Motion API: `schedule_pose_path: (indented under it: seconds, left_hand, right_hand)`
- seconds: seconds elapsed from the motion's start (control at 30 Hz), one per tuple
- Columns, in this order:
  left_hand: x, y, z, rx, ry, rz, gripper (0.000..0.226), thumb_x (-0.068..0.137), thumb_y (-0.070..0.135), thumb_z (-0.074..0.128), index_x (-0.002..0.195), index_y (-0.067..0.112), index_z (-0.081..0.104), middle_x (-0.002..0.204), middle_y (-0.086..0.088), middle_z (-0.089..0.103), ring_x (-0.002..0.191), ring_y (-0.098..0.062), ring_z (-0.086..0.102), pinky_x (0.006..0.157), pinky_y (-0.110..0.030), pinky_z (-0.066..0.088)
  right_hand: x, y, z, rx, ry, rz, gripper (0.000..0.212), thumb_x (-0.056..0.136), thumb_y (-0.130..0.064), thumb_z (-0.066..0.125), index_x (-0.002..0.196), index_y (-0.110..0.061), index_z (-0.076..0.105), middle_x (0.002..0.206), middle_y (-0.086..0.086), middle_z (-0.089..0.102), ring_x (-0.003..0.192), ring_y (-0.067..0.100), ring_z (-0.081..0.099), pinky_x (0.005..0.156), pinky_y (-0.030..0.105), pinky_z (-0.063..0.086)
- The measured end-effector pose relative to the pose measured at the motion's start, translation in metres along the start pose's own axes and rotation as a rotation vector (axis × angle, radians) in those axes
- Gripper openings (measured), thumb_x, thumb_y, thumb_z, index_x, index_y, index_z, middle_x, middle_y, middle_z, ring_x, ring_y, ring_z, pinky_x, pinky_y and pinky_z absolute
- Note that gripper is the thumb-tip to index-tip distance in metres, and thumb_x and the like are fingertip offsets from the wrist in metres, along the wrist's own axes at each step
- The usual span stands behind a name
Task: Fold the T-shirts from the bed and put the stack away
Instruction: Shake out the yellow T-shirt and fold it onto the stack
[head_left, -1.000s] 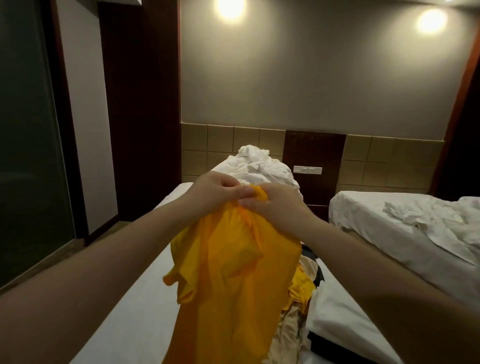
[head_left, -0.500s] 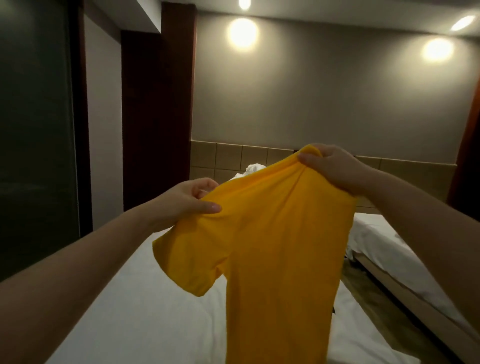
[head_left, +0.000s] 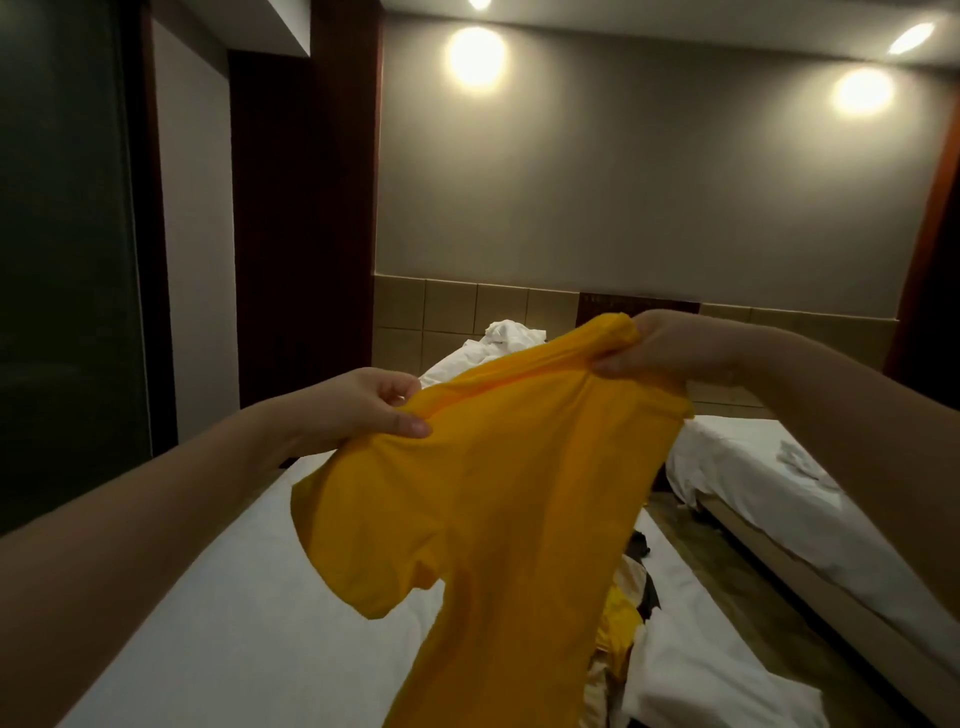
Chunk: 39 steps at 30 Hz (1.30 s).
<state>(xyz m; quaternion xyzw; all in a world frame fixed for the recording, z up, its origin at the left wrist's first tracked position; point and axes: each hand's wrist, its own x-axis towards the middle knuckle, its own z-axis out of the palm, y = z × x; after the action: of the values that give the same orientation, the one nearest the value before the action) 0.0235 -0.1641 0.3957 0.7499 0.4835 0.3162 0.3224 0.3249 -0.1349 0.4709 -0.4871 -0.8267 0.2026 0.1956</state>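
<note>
A yellow T-shirt (head_left: 498, 499) hangs in the air above the white bed (head_left: 218, 613), stretched between both hands. My left hand (head_left: 363, 410) pinches its left shoulder between thumb and fingers. My right hand (head_left: 660, 345) grips the bunched right shoulder, held higher than the left. One short sleeve droops at the lower left. A heap of more clothes (head_left: 623, 613), yellow, cream and dark, lies on the bed behind the shirt, mostly hidden by it.
Crumpled white bedding (head_left: 511, 335) is piled at the head of the bed. A second bed (head_left: 769, 483) with white sheets stands to the right across a narrow floor gap (head_left: 691, 530). A dark glass panel (head_left: 62, 260) lines the left wall.
My hands have moved apart from a bunched hold at the middle, spreading the yellow shirt by its shoulders. The right hand rose and went right; my view lifted.
</note>
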Motion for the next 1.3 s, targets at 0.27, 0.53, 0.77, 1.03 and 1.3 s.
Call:
schedule_pose_path:
  seconds: [0.27, 0.53, 0.77, 1.03, 1.3]
  left_hand:
    - [-0.013, -0.017, 0.012, -0.224, 0.131, 0.101, 0.086, 0.031, 0.070, 0.080, 0.106, 0.035, 0.057, 0.104, 0.002, 0.065, 0.089, -0.023, 0.068, 0.067, -0.031, 0.057]
    - [-0.026, -0.016, 0.034, -0.047, 0.306, 0.164, 0.038, 0.067, 0.050, 0.056, 0.103, 0.042, 0.049, 0.110, 0.003, 0.060, 0.096, -0.022, 0.062, 0.087, -0.044, 0.053]
    - [-0.024, -0.028, 0.039, -0.017, 0.386, 0.251, 0.033, 0.090, 0.025, 0.055, 0.105, 0.051, 0.042, 0.112, 0.010, 0.052, 0.098, -0.014, 0.055, 0.078, -0.026, 0.048]
    - [-0.016, -0.043, 0.037, -0.074, 0.357, 0.134, 0.022, 0.070, 0.045, 0.063, 0.083, 0.028, 0.060, 0.089, 0.008, 0.063, 0.085, -0.014, 0.063, 0.072, -0.021, 0.050]
    - [-0.002, -0.075, 0.063, -0.143, 0.303, 0.040, 0.033, 0.076, 0.047, 0.064, 0.080, 0.014, 0.063, 0.084, 0.001, 0.068, 0.085, -0.018, 0.065, 0.069, -0.017, 0.051]
  right_hand:
    - [-0.001, -0.005, 0.010, 0.033, 0.163, -0.072, 0.008, 0.091, -0.023, 0.056, 0.096, -0.027, 0.053, 0.091, -0.007, 0.057, 0.082, 0.011, 0.056, 0.078, 0.034, 0.045]
    - [-0.003, -0.008, 0.017, 0.031, 0.194, -0.060, 0.006, 0.094, -0.021, 0.052, 0.093, -0.026, 0.053, 0.088, -0.004, 0.059, 0.078, 0.011, 0.057, 0.061, 0.021, 0.043]
    - [0.002, -0.009, 0.023, 0.028, 0.145, -0.032, 0.009, 0.093, -0.020, 0.052, 0.089, -0.029, 0.052, 0.088, -0.004, 0.058, 0.078, 0.011, 0.058, 0.061, 0.022, 0.044]
    - [0.013, -0.010, 0.027, -0.003, 0.123, -0.045, 0.012, 0.093, -0.020, 0.052, 0.085, -0.029, 0.053, 0.084, -0.004, 0.059, 0.076, 0.010, 0.057, 0.061, 0.021, 0.043]
    - [0.022, -0.011, 0.033, 0.016, 0.267, -0.180, 0.013, 0.097, -0.019, 0.047, 0.092, -0.019, 0.059, 0.084, -0.004, 0.059, 0.077, 0.008, 0.056, 0.065, 0.021, 0.043]
